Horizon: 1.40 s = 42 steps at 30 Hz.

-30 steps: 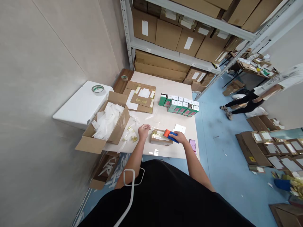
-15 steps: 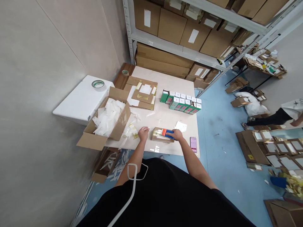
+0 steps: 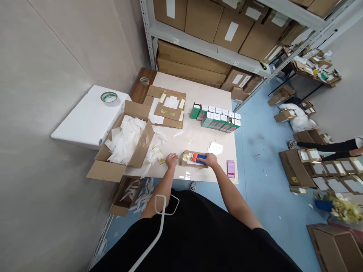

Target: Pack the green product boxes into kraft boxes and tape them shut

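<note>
My right hand (image 3: 210,160) is closed round a scraper (image 3: 200,158) with a blue handle and an orange head. The scraper lies against the top of a small brown cardboard box (image 3: 193,163), which has a white label and shiny tape. My left hand (image 3: 171,161) is just left of the box, apart from it, with its fingers drawn together; anything between the fingertips is too small to make out. Crumpled clear and yellowish tape (image 3: 157,153) lies on the table left of that hand. White cards (image 3: 216,147) sit beyond my right hand.
Green and white boxes (image 3: 217,119) stand in rows at the table's back right. A phone (image 3: 230,169) lies at the right edge. To the left are an open carton (image 3: 140,146) of white paper, flattened cardboard (image 3: 153,102) and a tape roll (image 3: 109,97). Another person's legs (image 3: 329,146) show far right.
The scraper has shifted slightly on the box and its head looks more tilted. My left hand stays beside the box. The view has moved a little, and the other person has moved.
</note>
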Each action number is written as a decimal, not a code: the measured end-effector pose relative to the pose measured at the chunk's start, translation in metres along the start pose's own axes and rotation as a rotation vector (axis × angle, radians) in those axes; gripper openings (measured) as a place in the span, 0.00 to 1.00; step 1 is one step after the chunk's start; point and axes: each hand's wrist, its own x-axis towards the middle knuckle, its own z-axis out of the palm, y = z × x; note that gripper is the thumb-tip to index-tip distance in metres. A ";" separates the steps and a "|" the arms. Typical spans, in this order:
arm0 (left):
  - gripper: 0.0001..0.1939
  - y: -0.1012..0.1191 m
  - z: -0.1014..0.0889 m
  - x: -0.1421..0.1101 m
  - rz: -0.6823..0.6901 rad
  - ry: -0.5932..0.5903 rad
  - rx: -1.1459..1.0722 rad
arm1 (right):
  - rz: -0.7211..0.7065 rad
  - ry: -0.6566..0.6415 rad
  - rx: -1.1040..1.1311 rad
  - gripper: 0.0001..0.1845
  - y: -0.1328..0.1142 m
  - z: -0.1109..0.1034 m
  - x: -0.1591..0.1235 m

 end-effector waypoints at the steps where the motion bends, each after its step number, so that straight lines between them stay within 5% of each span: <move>1: 0.09 -0.002 0.003 0.000 -0.034 0.045 -0.015 | 0.009 -0.003 -0.016 0.35 -0.002 -0.001 -0.001; 9: 0.11 -0.020 0.027 -0.004 -0.140 0.046 0.032 | 0.042 -0.045 -0.071 0.35 -0.010 -0.008 -0.007; 16: 0.35 -0.029 0.027 -0.008 -0.131 0.025 0.363 | 0.031 -0.069 -0.070 0.36 -0.008 -0.009 0.000; 22: 0.22 -0.013 0.018 -0.015 -0.013 -0.037 0.440 | 0.021 -0.080 -0.064 0.37 -0.009 -0.009 0.003; 27: 0.23 0.000 0.031 -0.019 0.136 -0.230 0.479 | -0.009 -0.098 -0.062 0.38 -0.009 -0.011 0.006; 35: 0.27 -0.008 0.040 -0.024 0.192 -0.236 0.601 | 0.010 -0.184 -0.125 0.39 -0.022 -0.019 0.012; 42: 0.30 -0.002 0.043 -0.024 0.158 -0.257 0.739 | 0.113 -0.180 -0.198 0.41 0.029 -0.030 0.009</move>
